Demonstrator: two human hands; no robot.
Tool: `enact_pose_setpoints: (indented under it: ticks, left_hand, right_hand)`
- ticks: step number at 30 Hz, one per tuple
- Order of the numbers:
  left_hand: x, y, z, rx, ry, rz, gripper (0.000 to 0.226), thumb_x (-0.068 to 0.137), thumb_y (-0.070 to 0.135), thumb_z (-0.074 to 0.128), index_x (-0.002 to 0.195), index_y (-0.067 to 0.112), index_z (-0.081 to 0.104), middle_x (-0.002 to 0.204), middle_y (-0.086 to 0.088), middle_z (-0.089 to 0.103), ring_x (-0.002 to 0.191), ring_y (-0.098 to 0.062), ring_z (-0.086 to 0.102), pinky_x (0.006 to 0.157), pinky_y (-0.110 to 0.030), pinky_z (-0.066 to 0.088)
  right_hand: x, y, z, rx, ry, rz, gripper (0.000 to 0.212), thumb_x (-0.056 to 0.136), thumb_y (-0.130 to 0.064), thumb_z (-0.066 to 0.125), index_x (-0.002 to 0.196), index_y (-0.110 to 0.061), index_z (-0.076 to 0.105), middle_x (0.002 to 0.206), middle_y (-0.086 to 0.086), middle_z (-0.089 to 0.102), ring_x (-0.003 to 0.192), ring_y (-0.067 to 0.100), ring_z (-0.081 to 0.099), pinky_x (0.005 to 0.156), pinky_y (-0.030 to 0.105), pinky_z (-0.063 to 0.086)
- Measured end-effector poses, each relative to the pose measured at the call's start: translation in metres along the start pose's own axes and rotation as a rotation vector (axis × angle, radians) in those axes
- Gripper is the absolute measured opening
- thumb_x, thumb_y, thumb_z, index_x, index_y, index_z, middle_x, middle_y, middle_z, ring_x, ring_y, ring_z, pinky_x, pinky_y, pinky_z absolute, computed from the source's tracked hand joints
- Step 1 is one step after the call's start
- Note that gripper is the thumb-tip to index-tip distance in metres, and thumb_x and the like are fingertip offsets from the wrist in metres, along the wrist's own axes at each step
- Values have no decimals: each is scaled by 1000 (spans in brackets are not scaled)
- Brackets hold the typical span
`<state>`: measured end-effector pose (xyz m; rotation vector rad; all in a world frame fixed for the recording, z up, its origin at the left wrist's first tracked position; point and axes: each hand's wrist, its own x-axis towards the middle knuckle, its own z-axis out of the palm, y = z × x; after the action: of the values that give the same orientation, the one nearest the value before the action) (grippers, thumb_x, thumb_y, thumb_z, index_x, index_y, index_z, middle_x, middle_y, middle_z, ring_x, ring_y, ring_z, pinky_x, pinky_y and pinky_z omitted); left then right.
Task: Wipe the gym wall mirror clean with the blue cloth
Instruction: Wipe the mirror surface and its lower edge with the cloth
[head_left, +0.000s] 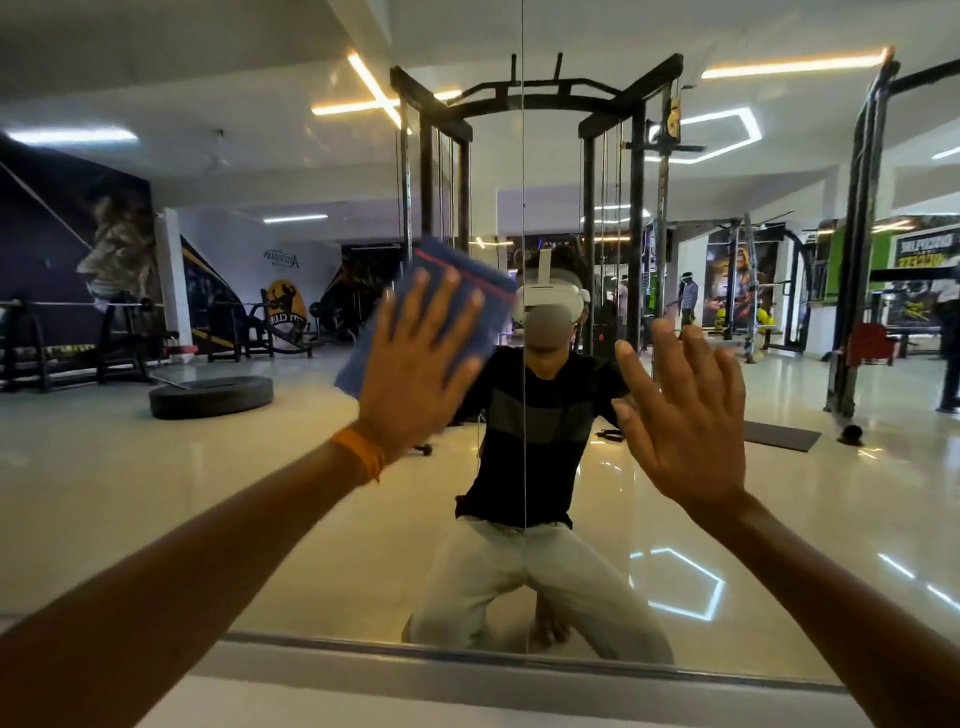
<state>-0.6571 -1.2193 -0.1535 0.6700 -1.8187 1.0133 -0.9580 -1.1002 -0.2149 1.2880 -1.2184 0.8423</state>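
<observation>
The wall mirror (208, 493) fills nearly the whole head view and has a vertical seam near the middle. A blue cloth (470, 283) with a red stripe lies flat against the glass, left of the seam. My left hand (421, 364) presses the cloth to the mirror with straight, spread fingers; an orange band circles that wrist. My right hand (685, 415) rests flat on the glass right of the seam, fingers spread, holding nothing. Most of the cloth's middle is hidden under my left hand.
The mirror's metal bottom edge (467, 657) runs above a white ledge (363, 696). The glass reflects a kneeling person, a black cable machine, benches, a tyre on the floor and people far back.
</observation>
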Motion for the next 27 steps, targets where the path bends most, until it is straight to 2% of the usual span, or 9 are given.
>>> enact_pose_setpoints:
  ticks: [4, 6, 9, 11, 15, 17, 19, 24, 27]
  left_hand:
    - [-45, 23, 5, -4, -102, 330, 65, 108, 52, 32, 163, 18, 26, 172, -10, 16, 160, -32, 9, 129, -53, 0]
    - [-17, 6, 0, -21, -42, 214, 67, 107, 51, 31, 164, 16, 24, 172, -12, 14, 159, -33, 8, 129, -52, -2]
    - [33, -15, -6, -22, 62, -247, 67, 109, 50, 30, 165, 15, 17, 172, -16, 11, 159, -36, 6, 128, -51, -4]
    - [41, -2, -2, -26, 110, -394, 66, 110, 49, 30, 165, 15, 17, 171, -17, 12, 158, -38, 7, 128, -52, -3]
    - [-32, 62, 11, -77, -64, 99, 63, 110, 48, 29, 165, 18, 19, 172, -13, 9, 159, -36, 7, 128, -57, 3]
    - [-66, 65, 11, -58, -131, 207, 63, 109, 50, 30, 164, 20, 24, 172, -10, 14, 159, -34, 9, 128, -57, 6]
    - [-50, 39, 8, -55, -99, 139, 64, 109, 52, 26, 165, 20, 19, 173, -10, 11, 160, -33, 6, 128, -56, 4]
    - [70, -51, -27, -34, 26, -328, 67, 110, 53, 24, 166, 18, 9, 172, -16, 7, 159, -37, 3, 128, -57, 3]
    - [66, -41, -21, 51, 23, -190, 69, 110, 53, 24, 165, 17, 5, 172, -19, 6, 158, -40, 4, 128, -58, 4]
  right_hand:
    - [0, -1, 0, 2, -14, 2, 63, 106, -48, 43, 162, -22, 33, 172, 14, 17, 159, 38, 14, 126, 59, 15]
    - [1, -1, 2, -2, -14, 4, 63, 106, -48, 47, 162, -22, 33, 172, 14, 16, 159, 37, 13, 126, 58, 14]
    - [-1, -1, 4, 0, -8, 9, 64, 105, -48, 48, 162, -22, 33, 172, 13, 17, 159, 37, 14, 127, 57, 13]
    - [0, -3, 5, -4, -11, 4, 63, 106, -49, 46, 162, -23, 34, 171, 13, 18, 159, 36, 14, 126, 57, 14]
    - [0, 0, 3, -10, -29, 18, 63, 107, -51, 46, 162, -25, 33, 171, 13, 19, 159, 36, 15, 126, 57, 17]
    - [1, 1, 1, 2, -35, 3, 62, 106, -50, 47, 162, -25, 34, 171, 13, 20, 159, 36, 16, 126, 57, 18]
    - [2, 4, -3, -3, -35, -13, 62, 106, -51, 47, 161, -25, 37, 170, 13, 24, 157, 37, 21, 125, 56, 19]
    - [48, 3, -14, -47, 17, 41, 56, 105, -44, 50, 156, -20, 47, 164, 16, 36, 149, 38, 30, 120, 55, 22]
    - [104, -1, -12, -27, 27, 7, 63, 106, -38, 50, 163, -23, 30, 172, 14, 18, 159, 35, 13, 127, 56, 12]
